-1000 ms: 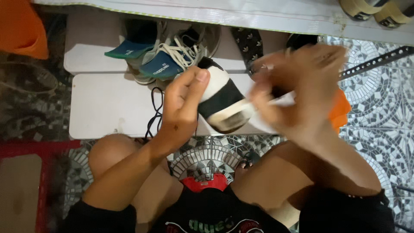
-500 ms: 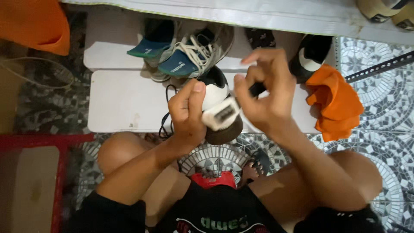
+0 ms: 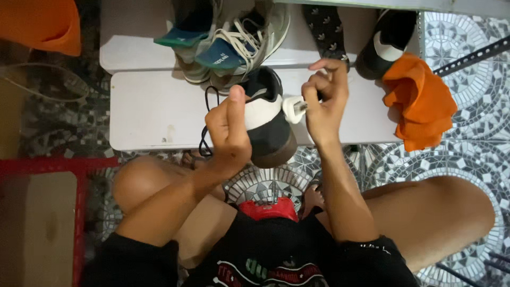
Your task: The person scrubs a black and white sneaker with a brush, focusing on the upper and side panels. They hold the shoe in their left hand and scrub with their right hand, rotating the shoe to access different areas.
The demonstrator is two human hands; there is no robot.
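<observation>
The shoe point(image 3: 268, 119) sits at the centre of the frame, held above the near edge of the white counter point(image 3: 154, 109), its long axis running roughly from the upper middle of the frame down toward the person's lap, with the brown sole end lowest and the dark upper part toward the top. It is black with a broad white band across it and a tan-brown sole edge; a black lace point(image 3: 204, 127) hangs off its left side. The left hand point(image 3: 228, 127) comes up from the lower left, forearm angled over the knee, fingers wrapped round the shoe's left side and the thumb raised along it, so its grip is closed on the shoe. The right hand point(image 3: 324, 101) rises from the lower right, wrist bent, fingers curled and pinching a small white tool point(image 3: 294, 108) whose tip meets the shoe's white band; the index finger arches above. On the counter at the upper middle lie sneakers point(image 3: 228, 37) with white laces and blue insoles, a dark patterned insole point(image 3: 325, 29) beside them, and a black-and-white shoe point(image 3: 385, 40) at the upper right, touching an orange cloth point(image 3: 419, 101) that drapes onto the tiled floor point(image 3: 467, 154).
</observation>
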